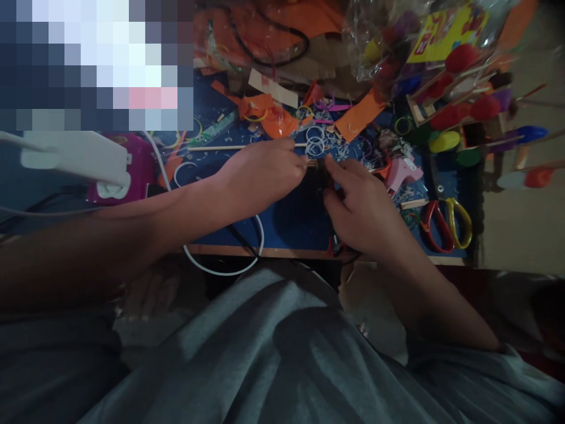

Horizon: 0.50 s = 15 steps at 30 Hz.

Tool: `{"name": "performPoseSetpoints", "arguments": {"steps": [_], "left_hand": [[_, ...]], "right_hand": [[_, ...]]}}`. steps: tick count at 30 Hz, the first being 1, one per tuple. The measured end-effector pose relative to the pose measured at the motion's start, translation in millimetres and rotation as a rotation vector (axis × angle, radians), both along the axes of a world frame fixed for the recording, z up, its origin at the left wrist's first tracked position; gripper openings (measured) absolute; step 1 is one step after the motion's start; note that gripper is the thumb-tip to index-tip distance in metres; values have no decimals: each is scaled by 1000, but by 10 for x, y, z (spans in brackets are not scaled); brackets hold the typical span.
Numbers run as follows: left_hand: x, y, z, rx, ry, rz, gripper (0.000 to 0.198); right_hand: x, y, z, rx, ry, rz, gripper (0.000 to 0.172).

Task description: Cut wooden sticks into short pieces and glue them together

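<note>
Small sticks [312, 164], middle of frame, pinched by fingers of left hand [267, 169]. Red-and-yellow scissors [449, 222] near, right side of blue worktop [291, 218]. Right hand [359, 197], fingers wrapped round dark tool [323, 178] beside sticks. Farther, long thin stick [214, 148], then orange paper [359, 119].

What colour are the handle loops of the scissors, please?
One red loop, one yellow loop, seen in the head view.

the dark object [323, 178] between the hands [364, 206] is partly covered and too blurred to identify.
</note>
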State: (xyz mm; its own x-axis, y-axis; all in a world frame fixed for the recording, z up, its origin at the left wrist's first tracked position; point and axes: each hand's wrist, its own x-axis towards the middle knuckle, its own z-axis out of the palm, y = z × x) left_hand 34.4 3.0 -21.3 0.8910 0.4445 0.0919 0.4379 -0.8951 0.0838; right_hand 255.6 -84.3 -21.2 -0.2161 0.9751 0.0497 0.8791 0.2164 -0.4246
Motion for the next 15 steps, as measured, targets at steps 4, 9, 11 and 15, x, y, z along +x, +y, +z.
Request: {"name": "performPoseSetpoints", "arguments": {"steps": [4, 9, 11, 15], "left_hand": [[-12, 8, -24, 10, 37, -34, 45], [22, -12, 53, 52, 122, -43, 49], [39, -23, 92, 44, 193, -38, 48], [50, -28, 108, 45, 205, -32, 48]], "right_hand": [[16, -16, -8, 32, 6, -3, 65], [25, -23, -51, 51, 39, -12, 61], [33, -15, -73, 57, 63, -12, 60], [51, 2, -95, 59, 105, -21, 60]]}}
